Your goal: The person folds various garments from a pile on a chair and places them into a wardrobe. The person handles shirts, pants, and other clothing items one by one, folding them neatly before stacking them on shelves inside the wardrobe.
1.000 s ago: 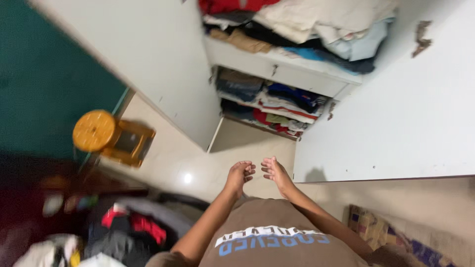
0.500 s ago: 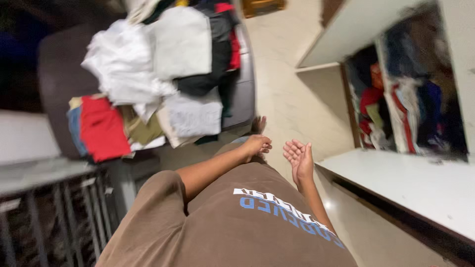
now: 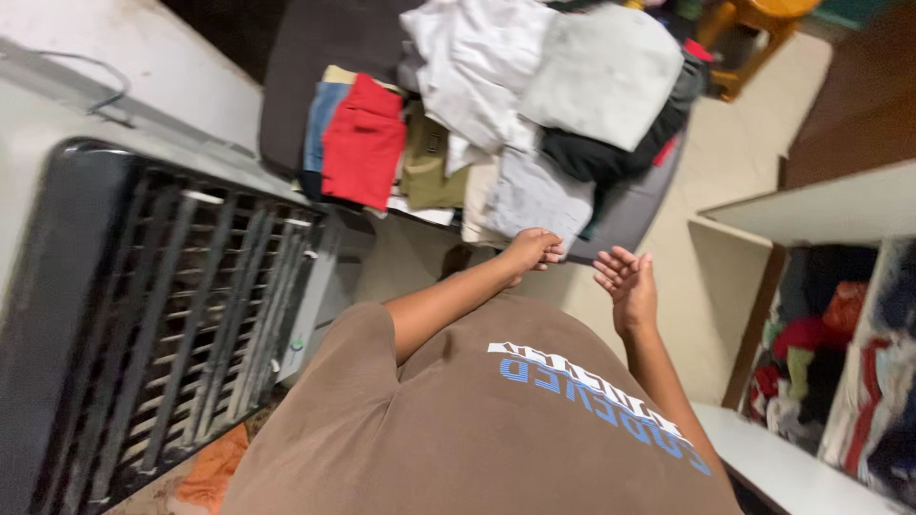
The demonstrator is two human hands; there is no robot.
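Left hand (image 3: 530, 252) loosely curled, empty, now just short of the grey folded garment (image 3: 534, 195) at the clothes heap's (image 3: 496, 105) near edge. Right hand (image 3: 628, 282) open, palm up, empty. View has swung from wardrobe (image 3: 830, 334) toward the heap: 1 reach appears under way.

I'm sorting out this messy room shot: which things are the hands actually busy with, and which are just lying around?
In hand:
- left hand, loosely curled at the edge of the pile
- right hand, open and empty
- pile of clothes, with the grey folded garment nearest

Lying about:
- air cooler
- yellow stool
- orange cloth on the floor
- open wardrobe, full of clothes
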